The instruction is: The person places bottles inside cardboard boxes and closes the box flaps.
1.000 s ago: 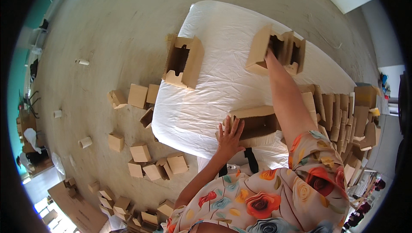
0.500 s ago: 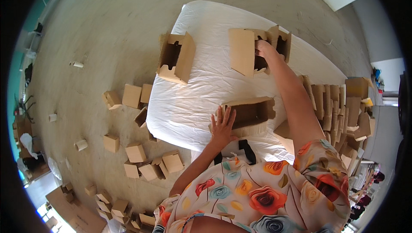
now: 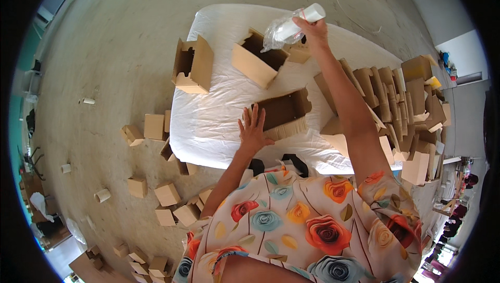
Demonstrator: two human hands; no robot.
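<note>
My right hand [image 3: 316,34] is closed round a white cylinder [image 3: 315,12] partly wrapped in a clear plastic bag [image 3: 275,34], raised over the far side of the white-covered table [image 3: 224,119]. My left hand [image 3: 253,134], fingers spread, lies against the left end of an open cardboard box [image 3: 289,128] close to me. Between the two hands and farther left stands another open box [image 3: 254,64]. A third open box [image 3: 200,66] is near the table's left edge. Part of one more box [image 3: 298,53] shows beside my right wrist.
Stacked and flattened cardboard boxes [image 3: 384,93] crowd the table's right side, close to my right forearm. Several small boxes [image 3: 166,194] lie on the floor at the left, along with short white tubes [image 3: 102,195]. A wall [image 3: 448,7] rises at the far right.
My right hand has come up out of a far box, now holding the bagged white cylinder. A far box has shifted left and turned. My left hand stays on the near box.
</note>
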